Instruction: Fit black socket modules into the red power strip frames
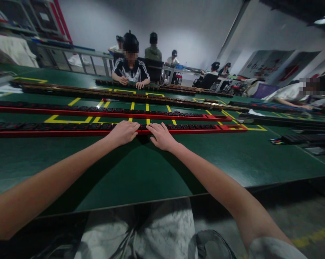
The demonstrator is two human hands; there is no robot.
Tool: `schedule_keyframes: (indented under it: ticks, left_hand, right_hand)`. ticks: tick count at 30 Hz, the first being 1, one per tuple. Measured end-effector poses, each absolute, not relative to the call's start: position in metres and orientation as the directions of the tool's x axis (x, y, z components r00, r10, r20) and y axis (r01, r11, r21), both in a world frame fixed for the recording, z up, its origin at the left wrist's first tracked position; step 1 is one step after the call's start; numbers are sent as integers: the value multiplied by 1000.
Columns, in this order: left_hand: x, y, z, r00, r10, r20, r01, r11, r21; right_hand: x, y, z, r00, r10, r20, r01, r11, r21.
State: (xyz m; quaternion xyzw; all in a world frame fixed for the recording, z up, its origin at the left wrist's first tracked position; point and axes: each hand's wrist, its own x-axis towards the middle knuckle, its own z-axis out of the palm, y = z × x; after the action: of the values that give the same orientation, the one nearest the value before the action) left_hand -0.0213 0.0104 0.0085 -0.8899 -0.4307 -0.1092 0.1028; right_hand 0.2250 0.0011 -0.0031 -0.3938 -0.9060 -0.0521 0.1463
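Across the table in front of me lies a long red bar (pixel 57 133) with a row of black square pieces (pixel 105 126) along its top. My left hand (pixel 123 132) rests on it near the middle, fingers stretched over the black pieces and thumb by the front edge. Just to the right, my right hand (pixel 161 136) touches the same bar with its fingers spread. A narrow gap separates the two hands. The parts of the bar under my fingers are hidden. A second red bar (pixel 119 114) with similar black pieces runs parallel, just behind.
Yellow tape outlines (pixel 68 120) mark the green table (pixel 119 176). Long brown strips (pixel 141 96) lie farther back. Dark strips (pixel 308 138) with coloured wire ends are at the right. Opposite me sits a person (pixel 131 70) with both hands on the table; other people sit beyond.
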Motion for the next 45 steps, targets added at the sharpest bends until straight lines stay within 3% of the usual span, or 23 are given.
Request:
schedule_keyframes:
  ticks: [6,12,34,45]
  left_hand:
    - [-34,4,-7,562,751,346,813,-579,-64]
    - [-37,1,-6,416,831,370,882,-467,57]
    - [-42,4,-3,434,837,334,875,-480,66]
    - [-42,4,-3,437,835,333,871,-486,76]
  right_hand:
    - [228,-1,4,-661,700,269,724,690,-16]
    - [231,-3,10,-661,714,231,725,687,-47]
    - [231,-2,9,-641,732,233,723,677,-137]
    - [233,-1,10,-652,729,208,733,676,-73]
